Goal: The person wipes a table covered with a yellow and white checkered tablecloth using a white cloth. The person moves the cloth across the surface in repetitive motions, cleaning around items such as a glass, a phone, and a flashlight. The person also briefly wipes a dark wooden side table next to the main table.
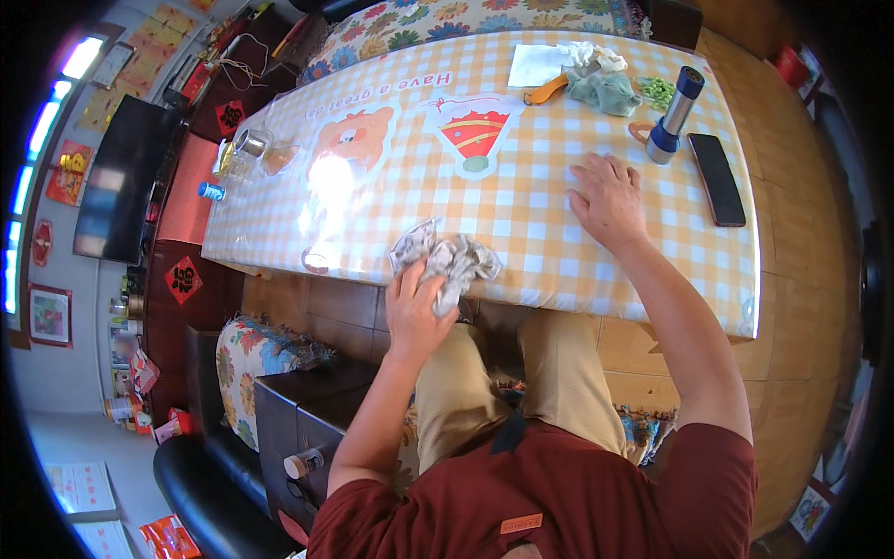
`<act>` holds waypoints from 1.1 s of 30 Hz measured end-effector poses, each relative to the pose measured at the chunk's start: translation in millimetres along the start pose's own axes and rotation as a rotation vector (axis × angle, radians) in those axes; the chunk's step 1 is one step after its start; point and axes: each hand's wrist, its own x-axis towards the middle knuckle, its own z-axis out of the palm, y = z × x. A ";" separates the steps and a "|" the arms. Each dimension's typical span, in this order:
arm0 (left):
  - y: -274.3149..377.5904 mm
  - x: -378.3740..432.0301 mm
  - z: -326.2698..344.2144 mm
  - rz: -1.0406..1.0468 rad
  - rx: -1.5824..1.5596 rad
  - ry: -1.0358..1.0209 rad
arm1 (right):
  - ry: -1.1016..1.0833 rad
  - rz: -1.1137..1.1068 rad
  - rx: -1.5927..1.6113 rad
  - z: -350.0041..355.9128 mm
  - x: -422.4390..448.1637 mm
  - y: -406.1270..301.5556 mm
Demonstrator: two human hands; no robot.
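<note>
My left hand [418, 307] grips a crumpled grey-white cloth [454, 262] at the near edge of the table. My right hand [609, 199] rests palm down on the checked tablecloth [531, 223], fingers slightly apart, holding nothing. Beyond that hand stands a steel flashlight-like cylinder with blue ends [674, 115]. A dark smartphone [717, 180] lies to its right, near the table's right edge. The tablecloth is yellow and white, printed with a bear and a red party hat.
At the far right are a white sheet [532, 66], an orange-handled peeler-like tool [547, 90], a green crumpled cloth [606, 92] and chopped green pieces [658, 92]. On the left are a metal cup [253, 142] and a blue-capped bottle [211, 191]. A dark cabinet [307, 412] stands beside my left arm.
</note>
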 end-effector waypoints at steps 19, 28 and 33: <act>-10.6 4.0 -4.7 -0.067 -0.075 0.006 | -0.027 -0.019 -0.046 -2.1 3.9 -1.1; -89.1 200.1 76.9 -0.158 0.042 0.126 | -0.038 -0.026 -0.046 -5.1 9.2 -2.7; -106.2 239.5 77.2 -0.236 0.022 0.032 | -0.074 0.002 -0.008 -8.6 12.1 -6.4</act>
